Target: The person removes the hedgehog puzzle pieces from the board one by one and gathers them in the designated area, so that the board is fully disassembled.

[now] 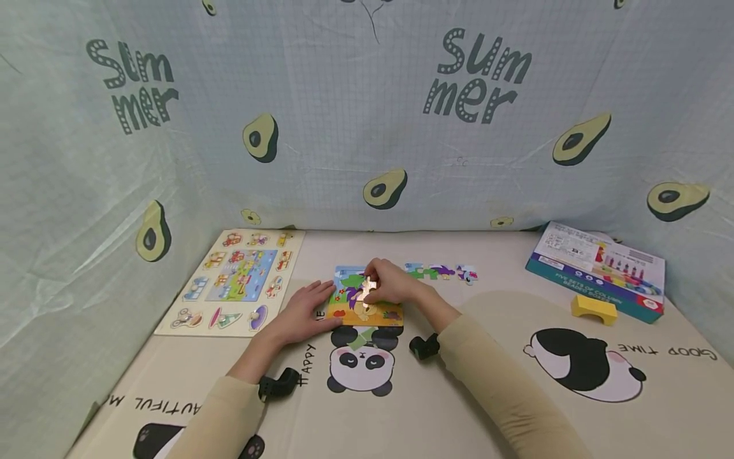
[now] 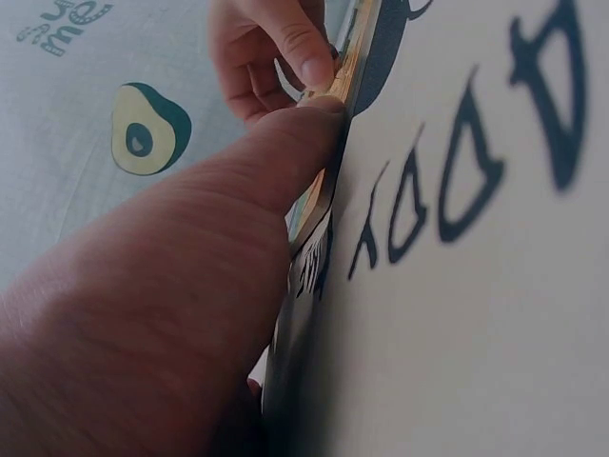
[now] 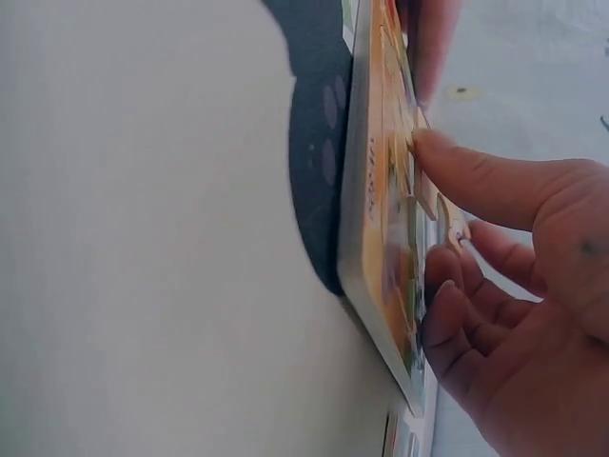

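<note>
A small jigsaw board (image 1: 375,319) with a colourful cartoon picture lies on the table in front of me. My right hand (image 1: 392,280) pinches a jigsaw piece (image 1: 367,291) between thumb and fingers, tilted over the middle of the board. In the right wrist view the thumb (image 3: 485,181) presses on the piece's near side. My left hand (image 1: 304,310) rests along the board's left edge, fingers extended and thumb at the lower left corner. Several loose jigsaw pieces (image 1: 437,272) lie beyond the right hand, to the right of the board.
At the left lies a larger wooden picture-puzzle board (image 1: 229,327). A teal-edged toy box (image 1: 596,271) stands at the back right, with a yellow arch block (image 1: 594,309) before it. A printed fabric wall (image 1: 321,178) closes off the back and sides.
</note>
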Demonstrator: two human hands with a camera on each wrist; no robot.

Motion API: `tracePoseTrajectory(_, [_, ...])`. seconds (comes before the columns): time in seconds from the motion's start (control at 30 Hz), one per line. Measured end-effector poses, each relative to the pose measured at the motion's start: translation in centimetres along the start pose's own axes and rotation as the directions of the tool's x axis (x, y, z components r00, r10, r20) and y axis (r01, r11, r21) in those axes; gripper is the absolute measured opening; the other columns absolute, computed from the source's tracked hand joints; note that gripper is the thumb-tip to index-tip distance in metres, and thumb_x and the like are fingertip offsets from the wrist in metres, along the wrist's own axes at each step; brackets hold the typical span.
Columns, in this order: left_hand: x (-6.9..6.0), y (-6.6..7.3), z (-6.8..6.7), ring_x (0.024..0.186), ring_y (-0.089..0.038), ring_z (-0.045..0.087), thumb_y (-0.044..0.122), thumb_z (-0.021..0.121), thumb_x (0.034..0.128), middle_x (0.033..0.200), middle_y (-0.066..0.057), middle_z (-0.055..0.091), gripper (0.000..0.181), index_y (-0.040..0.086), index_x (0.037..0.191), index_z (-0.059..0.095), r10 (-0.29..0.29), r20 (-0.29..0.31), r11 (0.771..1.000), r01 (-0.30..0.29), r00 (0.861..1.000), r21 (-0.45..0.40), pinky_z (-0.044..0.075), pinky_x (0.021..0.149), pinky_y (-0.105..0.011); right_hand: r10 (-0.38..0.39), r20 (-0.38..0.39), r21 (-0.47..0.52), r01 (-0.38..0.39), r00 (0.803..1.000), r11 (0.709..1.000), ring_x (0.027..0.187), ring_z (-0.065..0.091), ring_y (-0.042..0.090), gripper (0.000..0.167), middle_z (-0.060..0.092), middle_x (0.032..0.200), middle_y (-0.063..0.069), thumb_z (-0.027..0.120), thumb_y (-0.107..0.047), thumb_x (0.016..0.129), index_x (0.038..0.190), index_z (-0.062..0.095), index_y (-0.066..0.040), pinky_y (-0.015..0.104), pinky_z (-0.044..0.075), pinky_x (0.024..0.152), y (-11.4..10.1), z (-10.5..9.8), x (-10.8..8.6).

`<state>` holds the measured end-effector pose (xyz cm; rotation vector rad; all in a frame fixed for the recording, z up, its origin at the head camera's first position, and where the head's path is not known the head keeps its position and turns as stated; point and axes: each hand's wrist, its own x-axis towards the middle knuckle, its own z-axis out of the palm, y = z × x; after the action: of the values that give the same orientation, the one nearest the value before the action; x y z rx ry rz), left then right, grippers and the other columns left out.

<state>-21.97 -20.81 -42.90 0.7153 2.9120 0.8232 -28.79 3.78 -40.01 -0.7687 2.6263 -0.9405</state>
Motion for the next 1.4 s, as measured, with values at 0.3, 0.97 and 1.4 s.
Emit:
tracePoseTrajectory(0.3, [0.0, 0.0, 0.0, 0.148, -0.041, 0.023, 0.043, 0.072, 0.0916, 0.158, -0.016, 0.038, 0.079, 0.000, 0.151, 0.044, 0.000, -0.001, 1.000, 0.000, 1.000, 0.001, 0.015, 0.120, -0.057, 0.002, -0.066, 0.079, 0.003, 0.998, 0.997, 0.093, 0.054, 0.022, 0.037, 0.057, 0.102, 0.005, 0.076, -0.011, 0.091, 0.121, 0.054, -0.009, 0.031, 0.052, 0.086, -0.2, -0.1, -0.3])
tracePoseTrajectory(0.97, [0.1, 0.1, 0.1, 0.149, -0.040, 0.022, 0.043, 0.072, 0.0914, 0.159, -0.015, 0.037, 0.079, 0.002, 0.152, 0.043, -0.023, 0.003, 1.000, 0.023, 1.000, -0.001, 0.015, 0.120, -0.057, 0.003, -0.144, 0.197, 0.025, 0.990, 0.980, 0.090, 0.057, 0.021, 0.027, 0.061, 0.100, 0.006, 0.070, -0.010, 0.096, 0.120, 0.056, -0.010, 0.029, 0.051, 0.081, 0.0, -0.9, -0.8])
tracePoseTrajectory(1.4, [0.0, 0.2, 0.2, 0.149, -0.040, 0.022, 0.043, 0.072, 0.0913, 0.159, -0.015, 0.036, 0.079, 0.002, 0.153, 0.042, -0.022, -0.004, 1.000, 0.022, 1.000, 0.002, 0.014, 0.120, -0.056, -0.029, -0.139, 0.177, 0.054, 0.990, 0.983, 0.083, 0.057, 0.021, 0.026, 0.063, 0.094, 0.008, 0.069, -0.007, 0.095, 0.117, 0.056, -0.004, 0.031, 0.049, 0.075, 2.2, -4.9, -2.9])
